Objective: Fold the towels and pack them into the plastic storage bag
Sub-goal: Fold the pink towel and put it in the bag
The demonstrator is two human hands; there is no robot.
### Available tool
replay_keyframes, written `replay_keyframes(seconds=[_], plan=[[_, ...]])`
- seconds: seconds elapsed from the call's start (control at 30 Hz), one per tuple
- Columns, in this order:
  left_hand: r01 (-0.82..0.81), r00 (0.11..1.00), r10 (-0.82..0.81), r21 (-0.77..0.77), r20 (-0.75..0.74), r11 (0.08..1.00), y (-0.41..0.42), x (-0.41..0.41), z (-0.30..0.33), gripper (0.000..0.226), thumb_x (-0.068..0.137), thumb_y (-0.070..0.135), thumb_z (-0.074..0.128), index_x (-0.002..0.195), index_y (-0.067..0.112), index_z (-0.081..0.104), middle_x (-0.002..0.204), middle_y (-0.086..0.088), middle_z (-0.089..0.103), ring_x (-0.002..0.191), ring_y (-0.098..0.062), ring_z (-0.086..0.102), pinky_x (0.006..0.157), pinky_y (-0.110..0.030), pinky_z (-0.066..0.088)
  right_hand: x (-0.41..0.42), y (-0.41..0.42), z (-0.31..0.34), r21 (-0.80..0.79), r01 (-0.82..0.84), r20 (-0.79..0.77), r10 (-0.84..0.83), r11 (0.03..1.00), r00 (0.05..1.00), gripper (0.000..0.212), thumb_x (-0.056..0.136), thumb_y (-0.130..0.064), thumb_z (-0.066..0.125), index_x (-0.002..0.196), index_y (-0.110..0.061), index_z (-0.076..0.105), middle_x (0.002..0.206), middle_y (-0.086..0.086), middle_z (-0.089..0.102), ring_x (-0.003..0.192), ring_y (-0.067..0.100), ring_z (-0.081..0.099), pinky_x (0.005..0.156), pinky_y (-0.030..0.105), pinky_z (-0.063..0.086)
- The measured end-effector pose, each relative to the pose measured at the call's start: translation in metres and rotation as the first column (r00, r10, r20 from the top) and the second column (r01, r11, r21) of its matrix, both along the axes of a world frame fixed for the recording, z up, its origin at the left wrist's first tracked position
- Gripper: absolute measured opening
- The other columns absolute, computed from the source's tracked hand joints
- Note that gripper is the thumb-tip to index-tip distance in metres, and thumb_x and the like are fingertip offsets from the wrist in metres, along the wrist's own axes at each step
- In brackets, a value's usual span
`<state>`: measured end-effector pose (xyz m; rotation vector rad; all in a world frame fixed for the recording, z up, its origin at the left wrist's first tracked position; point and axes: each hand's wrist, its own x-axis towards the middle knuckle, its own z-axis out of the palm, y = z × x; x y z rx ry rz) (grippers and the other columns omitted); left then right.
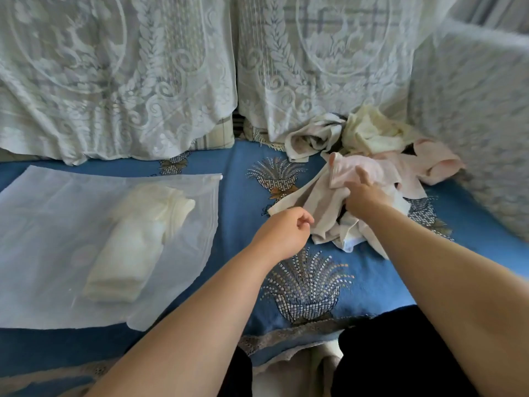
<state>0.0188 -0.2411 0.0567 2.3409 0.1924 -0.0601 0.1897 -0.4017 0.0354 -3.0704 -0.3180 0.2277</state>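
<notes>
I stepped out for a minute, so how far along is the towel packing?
Done: folded cream towels lie inside the plastic storage bag. In hand: the right hand grips a pale pink towel; the left hand holds nothing. Left: the crumpled towel pile.

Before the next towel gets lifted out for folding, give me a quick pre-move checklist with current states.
1. Right hand has a grip on the pink towel: ok, its fingers are curled into the cloth.
2. Left hand free to take a second corner: ok, loosely curled, holding nothing.
3. Towel clear of the rest of the pile: not ok, it lies tangled with other cloths.
4. Bare patch of blue cover for folding: ok, between bag and pile.
5. Plastic storage bag within reach: ok, lying flat, with a folded white towel inside.
6. Bag mouth open: cannot tell.
</notes>
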Motion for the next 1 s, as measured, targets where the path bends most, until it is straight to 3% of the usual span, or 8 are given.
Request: replay_keyframes(seconds=[0.17,0.3,0.37,0.47,0.63,0.77,0.9,1.0], plan=[[-0.02,0.999,0.021,-0.034,0.026,0.999,0.006,0.012,-0.004,0.018,0.094,0.026,0.048,0.106,0.031,0.06,0.104,0.012,0.062,0.094,-0.01,0.059,0.087,-0.034,0.051,0.018,0.001,-0.012,-0.038,-0.028,-0.01,0.028,0.999,1.0,0.074,0.087,0.0,0.041,0.148,-0.034,0.017,0.157,-0.004,-0.017,0.126,0.033,0.046,0.071,0.035,0.047],[-0.065,0.995,0.07,-0.073,0.071,0.995,0.008,0.019,-0.001,0.019,0.095,0.024,0.047,0.106,0.029,0.061,0.102,0.012,0.062,0.092,-0.008,0.058,0.083,-0.03,0.05,0.036,-0.006,-0.016,0.163,0.118,-0.013,-0.117,0.98,0.993,0.093,0.086,-0.009,0.055,0.149,-0.035,-0.009,0.16,0.002,-0.008,0.119,0.035,0.052,0.074,0.041,0.047],[-0.079,0.993,0.086,-0.087,0.08,0.993,0.008,0.019,-0.002,0.019,0.095,0.024,0.047,0.106,0.028,0.062,0.1,0.014,0.062,0.093,-0.007,0.057,0.082,-0.027,0.048,0.039,-0.009,-0.021,0.273,0.188,0.046,-0.208,0.944,0.977,0.08,0.091,-0.011,0.049,0.151,-0.028,-0.001,0.156,0.011,0.02,0.113,0.037,0.056,0.072,0.041,0.046],[-0.096,0.991,0.103,-0.083,0.085,0.992,0.012,0.021,-0.003,0.018,0.095,0.026,0.047,0.105,0.031,0.061,0.097,0.014,0.062,0.091,-0.006,0.057,0.077,-0.026,0.048,0.036,-0.008,-0.023,0.245,0.198,0.228,-0.255,0.949,0.94,0.04,0.095,-0.015,0.037,0.135,-0.014,0.044,0.131,0.015,0.051,0.108,0.036,0.056,0.076,0.04,0.042],[-0.16,0.977,0.179,-0.155,0.115,0.975,0.018,0.027,0.0,0.018,0.096,0.025,0.047,0.107,0.029,0.06,0.098,0.017,0.058,0.092,-0.003,0.055,0.069,-0.019,0.041,0.022,-0.004,0.006,0.34,-0.012,0.485,-0.165,0.94,0.859,0.03,0.096,-0.024,0.038,0.118,-0.009,0.052,0.127,0.014,0.051,0.122,0.032,0.04,0.104,0.043,0.028],[-0.159,0.978,0.189,-0.271,0.089,0.95,0.01,0.028,0.006,0.028,0.094,0.029,0.051,0.122,0.029,0.052,0.109,0.014,0.06,0.1,-0.008,0.058,0.068,-0.018,0.039,-0.013,-0.004,0.047,0.437,-0.177,0.391,-0.01,0.882,0.92,0.028,0.1,-0.03,0.037,0.116,-0.01,0.048,0.098,0.01,0.063,0.081,0.027,0.054,0.067,0.034,0.038],[-0.089,0.996,0.094,-0.401,-0.007,0.912,0.002,0.022,0.01,0.083,0.082,0.047,0.066,0.148,0.032,0.017,0.139,0.005,0.045,0.122,-0.016,0.05,0.095,-0.028,0.041,-0.07,-0.002,0.089,0.6,-0.283,0.453,-0.026,0.748,0.891,0.018,0.1,-0.028,0.04,0.106,-0.013,0.049,0.069,-0.007,0.05,0.064,0.013,0.051,0.056,0.029,0.034],[-0.14,0.987,0.044,-0.706,-0.153,0.694,0.0,0.022,0.015,0.073,0.09,0.036,0.061,0.147,0.037,0.015,0.13,-0.003,0.052,0.105,-0.023,0.06,0.089,-0.038,0.053,-0.126,0.007,0.106,0.714,-0.284,0.323,0.06,0.64,0.945,0.01,0.101,-0.021,0.041,0.094,-0.015,0.046,0.063,-0.007,0.047,0.057,0.001,0.05,0.048,0.007,0.032]])
